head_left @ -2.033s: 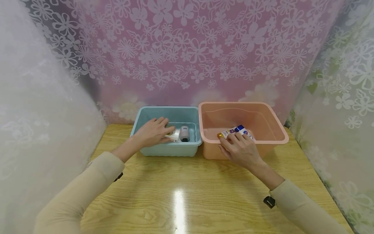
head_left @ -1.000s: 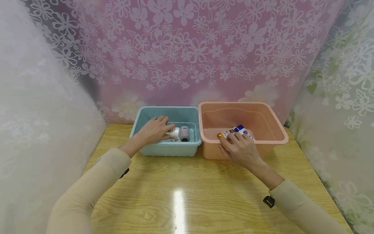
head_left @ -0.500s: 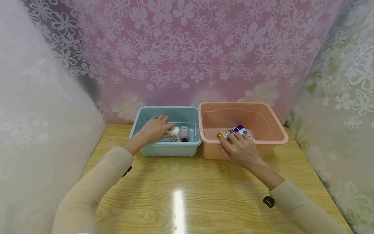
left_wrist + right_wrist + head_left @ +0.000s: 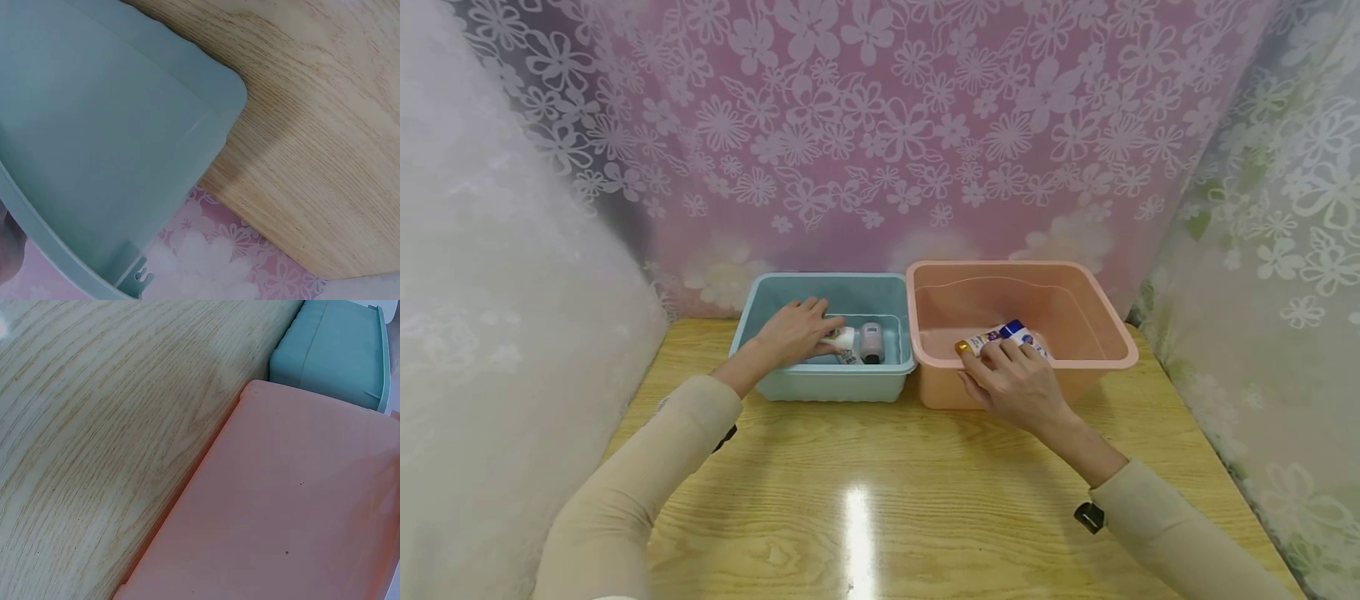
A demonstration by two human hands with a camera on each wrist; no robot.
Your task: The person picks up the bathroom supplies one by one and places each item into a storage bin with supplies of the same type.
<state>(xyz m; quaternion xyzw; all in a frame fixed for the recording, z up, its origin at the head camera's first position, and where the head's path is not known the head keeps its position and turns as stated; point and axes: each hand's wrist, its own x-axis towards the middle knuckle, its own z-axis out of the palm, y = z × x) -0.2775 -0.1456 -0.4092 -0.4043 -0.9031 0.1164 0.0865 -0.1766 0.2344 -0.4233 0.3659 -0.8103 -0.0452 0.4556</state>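
Reaching over the near rim of the light blue bin (image 4: 831, 385), my left hand (image 4: 793, 333) pinches a white item (image 4: 845, 337) between thumb and index finger. The fingers cover much of it, so its kind does not show. Beside it lies a small greyish-pink bottle (image 4: 872, 342) with a black cap. My right hand (image 4: 1018, 383) grips the near rim of the peach bin (image 4: 1101, 364), thumb outside and fingers inside. Just beyond those fingers lie a gold-capped tube (image 4: 981, 342) and a white-and-blue package (image 4: 1018, 331), both partly hidden.
The two bins stand side by side near the back of a wooden table (image 4: 790, 517). A pink floral curtain (image 4: 850, 150) hangs behind, with pale curtains on both sides. The left wrist view mostly shows the blue bin's outer wall (image 4: 112, 125); the right, the peach bin's wall (image 4: 281, 500).
My left hand has shifted slightly, and the white item has moved a little left and up in the head view. A patterned piece now shows below it. My right hand stays put.
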